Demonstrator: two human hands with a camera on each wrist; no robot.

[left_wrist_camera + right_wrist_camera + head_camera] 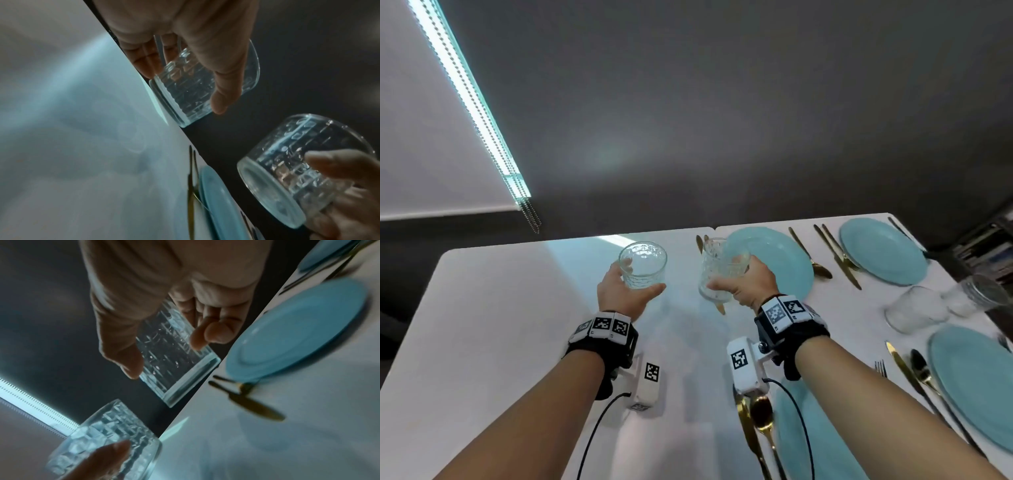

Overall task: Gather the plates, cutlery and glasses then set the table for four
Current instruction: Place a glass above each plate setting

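Note:
My left hand (642, 278) grips a clear patterned glass (643, 265) upright above the white table (500, 325), left of the settings. My right hand (732, 275) grips a second patterned glass (722, 270), tilted, over the left edge of the far middle blue plate (774, 260). The left wrist view shows the left glass (197, 91) between thumb and fingers, and the right glass (298, 170) beside it. In the right wrist view the right glass (174, 356) hangs off the table, above a gold knife (252, 405) and the plate (292, 334).
Other blue plates lie at far right (883, 251), near right (976, 383) and under my right forearm (825, 438), with gold cutlery (835, 253) beside them. Two more glasses (914, 310) (976, 294) stand at the right edge. A window blind (431, 120) hangs at the far left.

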